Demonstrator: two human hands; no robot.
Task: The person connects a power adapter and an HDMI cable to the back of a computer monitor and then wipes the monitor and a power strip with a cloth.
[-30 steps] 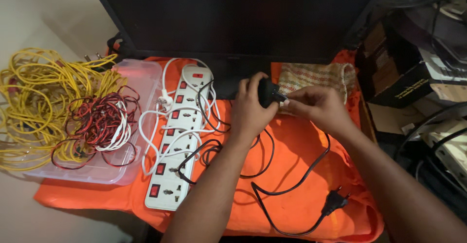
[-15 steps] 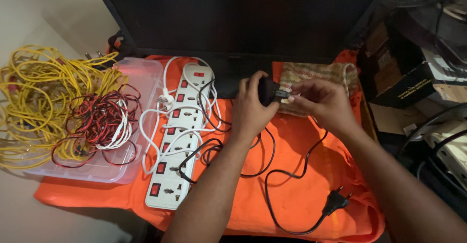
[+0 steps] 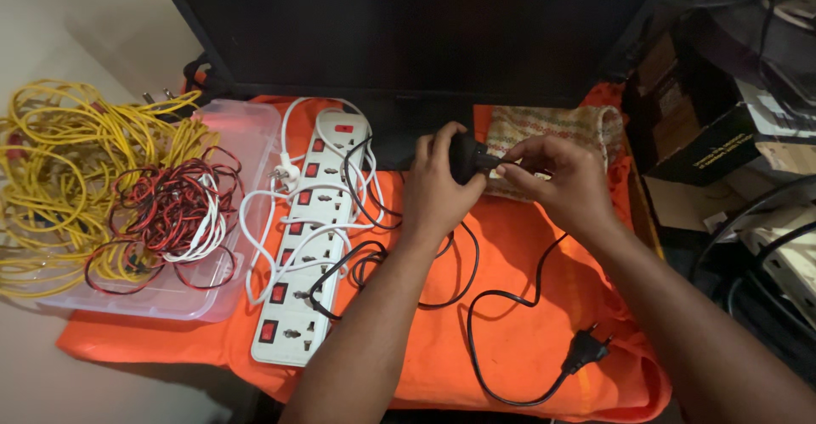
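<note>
Left hand (image 3: 435, 188) grips rounded black adapter (image 3: 466, 157) — right hand (image 3: 568, 179) pinches its connector

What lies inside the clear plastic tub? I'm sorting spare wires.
The clear plastic tub holds tangled red and black wires, a white loop and part of the yellow cable heap. The wires cover its floor, hiding anything beneath.

- Low table draped in a bright orange cloth (image 3: 527, 305), which hangs over the near edge.
- White multi-socket power strip with red rocker switches (image 3: 306, 245), lying lengthwise on the cloth, its white cord looped beside it.
- Clear plastic tray (image 3: 242, 135) at the left edge, holding tangled yellow, red and black wires.
- Black two-pin plug (image 3: 585, 349) on its thin black cord, near the front.
- Patterned woven cloth (image 3: 561, 127), at the back.
</note>
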